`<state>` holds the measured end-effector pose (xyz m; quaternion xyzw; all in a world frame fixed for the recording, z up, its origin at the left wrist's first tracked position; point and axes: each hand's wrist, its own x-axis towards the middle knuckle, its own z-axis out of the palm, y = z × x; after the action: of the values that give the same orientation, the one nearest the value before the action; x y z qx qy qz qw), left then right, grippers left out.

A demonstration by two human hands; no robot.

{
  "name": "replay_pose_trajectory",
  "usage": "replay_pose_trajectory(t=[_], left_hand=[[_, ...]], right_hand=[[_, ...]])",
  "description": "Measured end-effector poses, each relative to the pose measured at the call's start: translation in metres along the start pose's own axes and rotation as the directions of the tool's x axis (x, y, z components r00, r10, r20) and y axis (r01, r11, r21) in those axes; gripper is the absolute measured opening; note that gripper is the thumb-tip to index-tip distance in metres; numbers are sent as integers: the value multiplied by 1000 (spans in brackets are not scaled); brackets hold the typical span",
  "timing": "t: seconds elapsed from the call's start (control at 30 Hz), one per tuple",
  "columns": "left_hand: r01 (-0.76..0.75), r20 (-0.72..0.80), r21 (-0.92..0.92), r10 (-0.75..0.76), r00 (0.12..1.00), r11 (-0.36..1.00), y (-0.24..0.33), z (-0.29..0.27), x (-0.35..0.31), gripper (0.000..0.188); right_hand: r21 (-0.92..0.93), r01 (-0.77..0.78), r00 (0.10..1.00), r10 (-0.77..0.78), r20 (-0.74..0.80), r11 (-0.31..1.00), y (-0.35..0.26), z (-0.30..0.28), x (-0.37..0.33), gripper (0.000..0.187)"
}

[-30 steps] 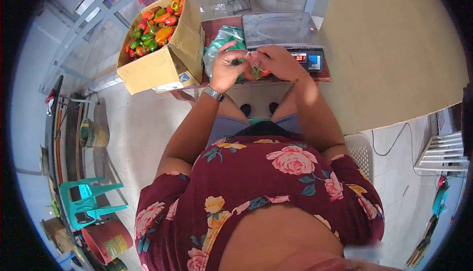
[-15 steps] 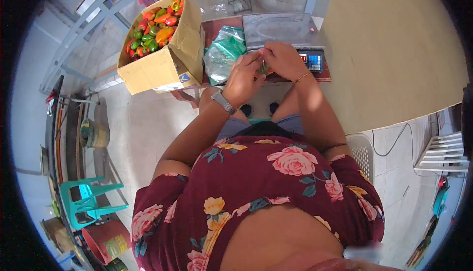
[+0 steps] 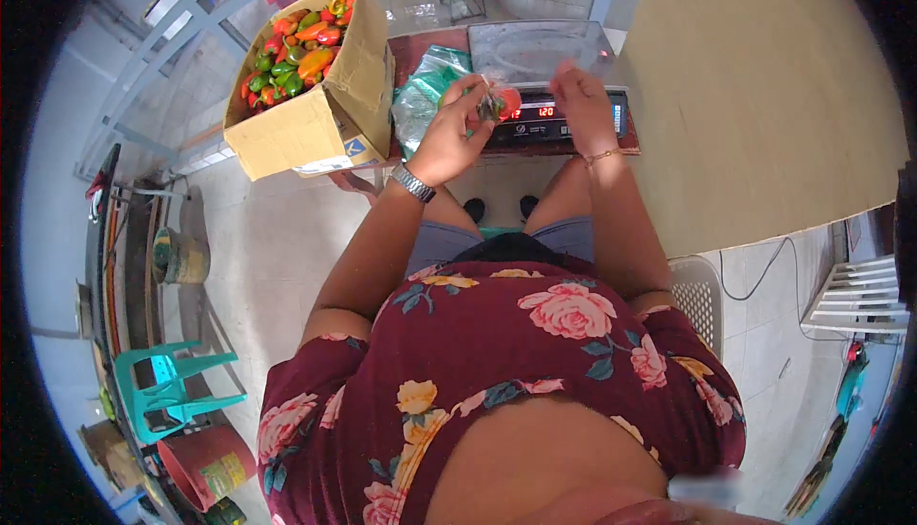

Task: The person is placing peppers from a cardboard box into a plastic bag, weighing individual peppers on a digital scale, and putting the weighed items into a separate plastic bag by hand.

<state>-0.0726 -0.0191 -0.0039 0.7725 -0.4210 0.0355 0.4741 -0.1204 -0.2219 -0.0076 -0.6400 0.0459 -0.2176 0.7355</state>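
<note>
The carton [image 3: 282, 138] was matt, creased cardboard; its peppers [image 3: 310, 62] had smooth, glossy skins. The held bag [image 3: 498, 103] and the loose green bags [image 3: 435, 79] were thin, shiny plastic. The scale's pan [image 3: 530, 50] looked like smooth metal, seen too indistinctly to be sure. The shirt [image 3: 478, 334] was matt cloth, the watch band [image 3: 414, 184] shiny metal.

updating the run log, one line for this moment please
left hand: holds clear bag of peppers | right hand: apart, near digital scale | open cardboard box: mixed-colour peppers
</note>
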Motion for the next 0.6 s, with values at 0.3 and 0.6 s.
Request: replay_pose_trajectory(t=[0.3,0.6], left_hand=[[-125,50,334,115,992,934,-10,23,-11,40],[-167,2,352,178,984,921,-1,28,-18,42]], right_hand=[[-604,508,860,-396,321,614,-12,57,-24,10],[-803,414,899,-334,284,430,2,52,-12,13]])
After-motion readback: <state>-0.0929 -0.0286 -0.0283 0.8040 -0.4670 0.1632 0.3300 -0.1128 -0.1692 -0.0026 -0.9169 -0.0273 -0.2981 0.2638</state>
